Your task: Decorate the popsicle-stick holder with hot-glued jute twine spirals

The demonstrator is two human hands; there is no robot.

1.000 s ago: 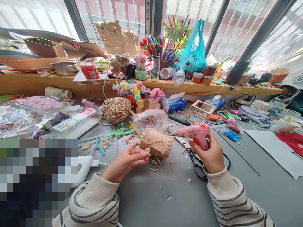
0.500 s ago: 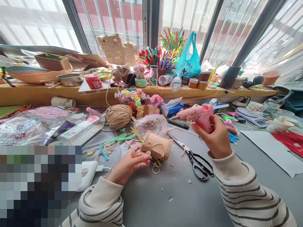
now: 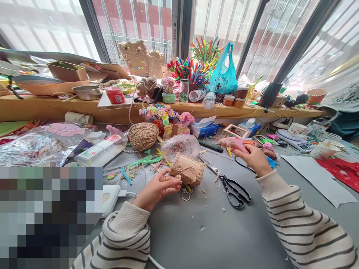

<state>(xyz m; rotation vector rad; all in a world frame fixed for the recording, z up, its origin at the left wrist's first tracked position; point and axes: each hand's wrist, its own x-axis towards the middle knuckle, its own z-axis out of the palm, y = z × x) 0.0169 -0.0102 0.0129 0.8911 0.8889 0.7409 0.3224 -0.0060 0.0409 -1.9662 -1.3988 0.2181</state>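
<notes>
My left hand (image 3: 159, 188) is closed at the lower left end of a small wooden barrel (image 3: 190, 173) bound with twine. Its fingertips pinch a bit of twine at that edge. The barrel lies tilted on its side, with small scissors (image 3: 186, 193) partly hidden under it. In my right hand (image 3: 256, 158) is a pink glue gun (image 3: 235, 143), its nozzle pointing left, low over the back of the table. Large black-handled scissors (image 3: 235, 190) lie spread between my hands. A ball of twine (image 3: 143, 136) sits behind the barrel, its strand trailing down toward my left hand.
A clear plastic bag (image 3: 179, 146) lies behind the barrel. At left are a white device (image 3: 110, 200) with a cable and plastic packaging (image 3: 101, 151). White paper (image 3: 316, 179) and a kitchen scale (image 3: 298, 140) are at right. Crafts and jars crowd the ledge (image 3: 117, 115).
My right hand has moved the glue gun down and away, toward the clutter at the back right. The left hand keeps its hold at the barrel. The view has shifted slightly.
</notes>
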